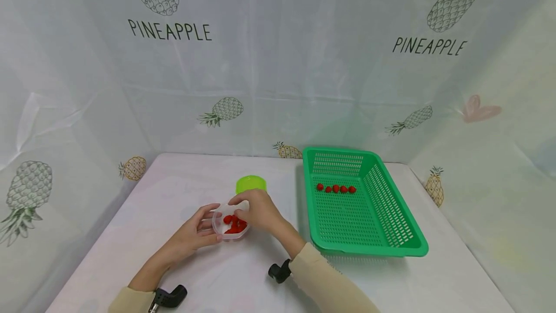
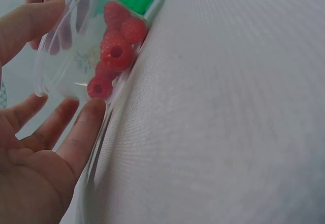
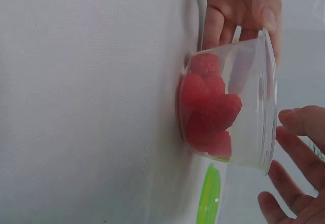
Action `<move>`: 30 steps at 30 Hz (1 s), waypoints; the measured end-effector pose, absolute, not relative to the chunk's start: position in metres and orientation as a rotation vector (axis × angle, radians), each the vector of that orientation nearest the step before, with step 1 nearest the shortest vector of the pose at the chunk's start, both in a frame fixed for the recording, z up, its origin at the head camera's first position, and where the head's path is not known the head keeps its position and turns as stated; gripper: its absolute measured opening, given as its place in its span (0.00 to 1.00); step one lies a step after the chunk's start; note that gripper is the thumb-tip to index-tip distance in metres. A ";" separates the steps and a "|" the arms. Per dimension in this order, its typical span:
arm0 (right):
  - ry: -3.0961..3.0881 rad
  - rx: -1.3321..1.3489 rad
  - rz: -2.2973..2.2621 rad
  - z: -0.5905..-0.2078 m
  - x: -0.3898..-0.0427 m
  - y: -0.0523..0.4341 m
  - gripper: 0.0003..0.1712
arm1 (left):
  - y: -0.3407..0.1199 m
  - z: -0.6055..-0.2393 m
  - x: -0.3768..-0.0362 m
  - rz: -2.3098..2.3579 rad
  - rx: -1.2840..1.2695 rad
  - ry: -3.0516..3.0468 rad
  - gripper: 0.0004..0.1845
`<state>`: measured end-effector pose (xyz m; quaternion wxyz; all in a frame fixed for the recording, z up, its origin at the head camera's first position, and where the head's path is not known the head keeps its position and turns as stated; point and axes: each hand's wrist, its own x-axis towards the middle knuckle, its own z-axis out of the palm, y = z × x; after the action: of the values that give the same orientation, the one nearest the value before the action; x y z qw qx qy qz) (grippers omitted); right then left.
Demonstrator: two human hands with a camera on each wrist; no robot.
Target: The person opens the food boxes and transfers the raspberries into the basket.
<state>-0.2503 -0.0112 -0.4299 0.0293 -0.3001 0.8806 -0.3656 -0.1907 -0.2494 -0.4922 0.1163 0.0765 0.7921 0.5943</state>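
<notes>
A clear plastic cup with several red raspberries inside stands on the white table. My left hand grips it from the left, thumb on the rim and fingers on the wall. In the left wrist view the left hand wraps the cup beside the raspberries. My right hand hovers at the cup's right rim. In the right wrist view the right hand shows loosely curved fingers just off the cup's mouth, holding nothing.
A lime-green lid lies just behind the cup. A green mesh basket stands to the right with several raspberries in a row on its floor. A pineapple-print curtain surrounds the white table.
</notes>
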 end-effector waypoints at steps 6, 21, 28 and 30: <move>2.672 -0.906 -1.072 -0.439 -0.252 -0.018 0.12 | -0.251 -0.494 -0.190 1.752 0.229 2.300 0.46; 2.704 -0.890 -0.923 -0.452 -0.249 -0.028 0.13 | -0.249 -0.493 -0.192 1.781 0.283 2.263 0.48; 2.729 -0.906 -0.850 -0.451 -0.250 -0.032 0.13 | -0.249 -0.492 -0.191 1.771 0.276 2.276 0.48; 2.731 -0.904 -0.855 -0.451 -0.250 -0.033 0.13 | -0.249 -0.492 -0.192 1.772 0.280 2.276 0.48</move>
<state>-0.2504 -0.0331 -0.4508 0.0701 -0.3004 0.9077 -0.2843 -0.1916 -0.2491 -0.4915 0.1213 0.0960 0.7795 0.6070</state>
